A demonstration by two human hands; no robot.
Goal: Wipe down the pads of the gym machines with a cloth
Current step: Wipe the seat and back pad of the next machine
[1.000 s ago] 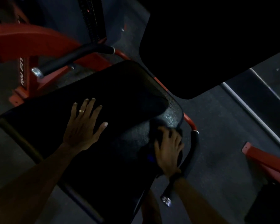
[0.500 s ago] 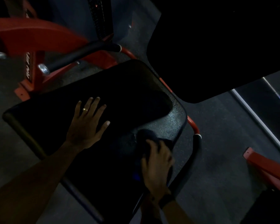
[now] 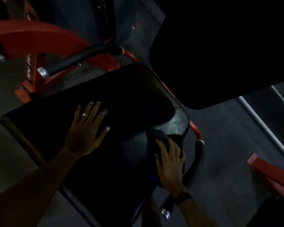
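A wide black seat pad (image 3: 121,99) of a red gym machine fills the middle of the view. My left hand (image 3: 87,128) lies flat on its left half, fingers spread, a ring on one finger. My right hand (image 3: 169,163) presses a dark cloth (image 3: 157,135) onto the pad's right side near the edge, fingers spread over the bunched fabric. The light is dim and the cloth's outline is hard to make out. A second black pad (image 3: 220,46), the backrest, hangs over the upper right.
Black foam handles (image 3: 82,58) (image 3: 195,163) stick out on both sides of the seat on red tubes. The red machine frame (image 3: 31,40) stands at the upper left, another red bar (image 3: 272,169) at the lower right. Dark rubber floor (image 3: 228,145) lies all around.
My right hand slid the cloth in from the pad's right edge, then back right and a little forward. My left hand has stayed flat on the pad.
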